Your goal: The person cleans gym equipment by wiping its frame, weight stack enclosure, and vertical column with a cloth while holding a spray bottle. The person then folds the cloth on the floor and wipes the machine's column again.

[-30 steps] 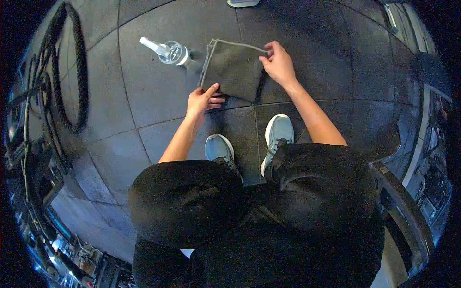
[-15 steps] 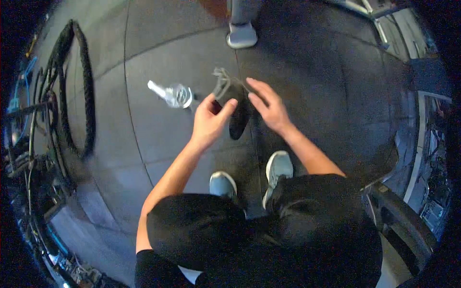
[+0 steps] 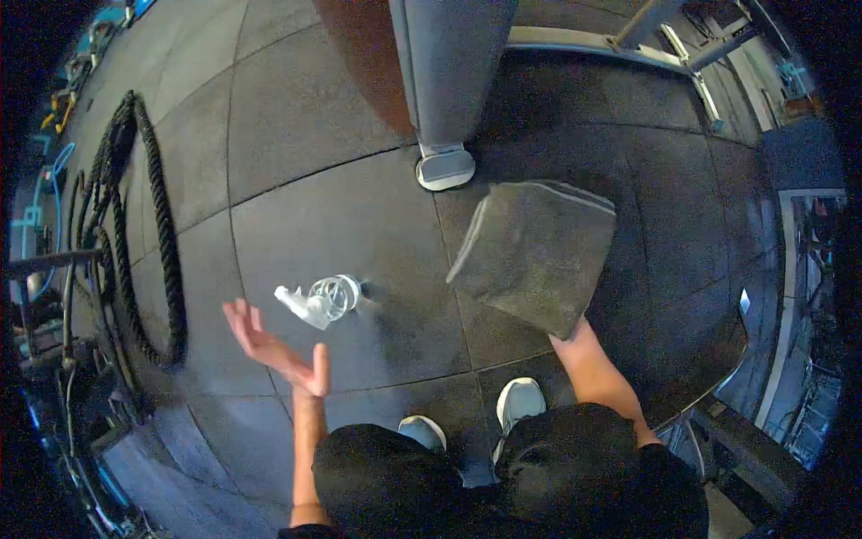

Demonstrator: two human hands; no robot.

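Note:
A folded dark grey cloth (image 3: 539,256) with a pale edge is spread over my right hand (image 3: 567,336), which it hides except near the wrist. The fingers under the cloth do not show. My left hand (image 3: 283,352) is raised at the left with its fingers apart and nothing in it. Just above and right of that hand, a clear spray bottle (image 3: 334,298) with a white nozzle stands on the dark tiled floor (image 3: 314,216).
Black ropes (image 3: 162,225) hang at the left. A grey upright post (image 3: 453,72) with a metal foot stands ahead, and a metal frame (image 3: 593,42) runs behind it. My shoes (image 3: 521,402) are below the cloth. A dark curved bar (image 3: 750,449) is at the lower right.
The cloth has gone from both hands, bunched up, to lying spread over my right hand farther right. My left hand has let go and moved left. The view has tilted up, showing more of the post.

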